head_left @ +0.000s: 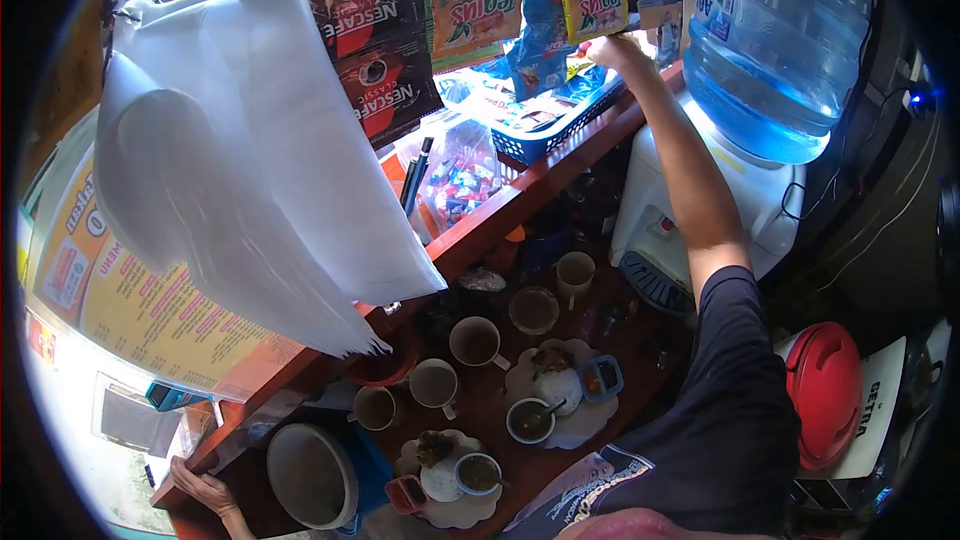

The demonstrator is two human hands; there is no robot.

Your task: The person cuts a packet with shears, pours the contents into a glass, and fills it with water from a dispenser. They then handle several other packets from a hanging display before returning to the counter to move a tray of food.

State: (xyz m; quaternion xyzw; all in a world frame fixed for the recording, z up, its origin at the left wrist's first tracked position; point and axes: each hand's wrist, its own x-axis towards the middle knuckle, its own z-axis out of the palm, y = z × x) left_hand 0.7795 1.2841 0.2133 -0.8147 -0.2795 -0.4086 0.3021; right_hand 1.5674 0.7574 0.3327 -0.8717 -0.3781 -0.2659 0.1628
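Observation:
My right hand (617,52) is raised at the end of my outstretched arm, its fingers closed at the lower edge of a yellow drink sachet (592,0) in a hanging strip. Part of its grip is hidden. Orange Tea Jus sachets (478,8) and dark red Nescafe sachets (378,80) hang to the left of it. Below that hand stands a blue plastic basket (530,147) filled with small packets. At the lower left, my left hand (203,490) is curled over the end of the wooden ledge (270,385).
A water dispenser (640,190) with a large blue bottle (775,60) stands at the right. Several mugs (475,342) and two plates of rice with soup bowls (530,421) are on the dark table. White plastic bags (240,130) hang at the upper left, beside a menu banner (150,320).

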